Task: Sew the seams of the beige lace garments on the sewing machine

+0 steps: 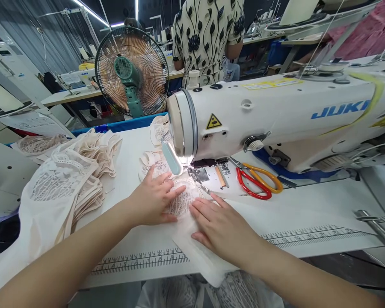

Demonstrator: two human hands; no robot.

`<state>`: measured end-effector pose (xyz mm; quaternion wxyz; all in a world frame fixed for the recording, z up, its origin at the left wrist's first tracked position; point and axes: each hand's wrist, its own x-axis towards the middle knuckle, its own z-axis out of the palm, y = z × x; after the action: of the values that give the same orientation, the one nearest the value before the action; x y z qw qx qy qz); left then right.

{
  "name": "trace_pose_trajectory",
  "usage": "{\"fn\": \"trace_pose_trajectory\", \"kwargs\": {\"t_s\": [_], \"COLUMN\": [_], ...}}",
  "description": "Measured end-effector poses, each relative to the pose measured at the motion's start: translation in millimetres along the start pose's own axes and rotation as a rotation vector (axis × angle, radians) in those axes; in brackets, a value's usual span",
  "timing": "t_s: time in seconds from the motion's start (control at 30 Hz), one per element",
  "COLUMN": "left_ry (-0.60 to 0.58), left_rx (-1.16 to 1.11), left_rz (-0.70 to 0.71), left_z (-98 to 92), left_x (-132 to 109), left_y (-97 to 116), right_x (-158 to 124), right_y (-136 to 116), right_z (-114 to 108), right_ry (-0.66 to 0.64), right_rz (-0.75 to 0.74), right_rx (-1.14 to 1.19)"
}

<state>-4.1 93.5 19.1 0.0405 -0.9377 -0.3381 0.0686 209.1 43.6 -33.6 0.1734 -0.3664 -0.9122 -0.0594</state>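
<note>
A cream lace fabric piece (pixel 183 201) lies on the white sewing table (pixel 308 214), under the needle area (pixel 192 171) of a white JUKI sewing machine (pixel 276 115). My left hand (pixel 154 197) lies flat on the lace's left side, fingers stretched toward the needle. My right hand (pixel 220 226) rests flat on the plain cloth just right of the lace, fingers together and extended. Neither hand grips anything; both press the fabric down. The cloth hangs over the table's front edge.
A stack of lace pieces (pixel 70 179) is piled at the left. Scissors with red and orange handles (pixel 256 179) lie right of the needle. A green fan (pixel 131 70) stands behind the table. A person in a patterned shirt (pixel 208 34) stands farther back.
</note>
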Motion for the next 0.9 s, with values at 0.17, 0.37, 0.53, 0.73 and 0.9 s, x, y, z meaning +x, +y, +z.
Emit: {"fn": "trace_pose_trajectory", "kwargs": {"t_s": [0.17, 0.37, 0.53, 0.73, 0.9], "left_ry": [-0.075, -0.082, -0.064, -0.05, -0.051], "left_rx": [-0.099, -0.134, -0.127, -0.084, -0.05], "left_rz": [-0.042, -0.068, -0.08, -0.085, -0.127], "left_z": [13.8, 19.5, 20.8, 19.9, 15.9], "left_x": [-2, 0, 2, 8, 13], "left_y": [-1, -3, -10, -23, -34], "right_x": [-10, -14, -11, 3, 17], "right_y": [8, 11, 14, 15, 16], "right_z": [-4, -3, -2, -4, -6], "right_ry": [0.007, 0.025, -0.002, -0.038, -0.112], "right_rz": [0.012, 0.006, 0.0, 0.02, 0.077], "right_rx": [-0.014, -0.007, -0.018, -0.063, -0.071]}}
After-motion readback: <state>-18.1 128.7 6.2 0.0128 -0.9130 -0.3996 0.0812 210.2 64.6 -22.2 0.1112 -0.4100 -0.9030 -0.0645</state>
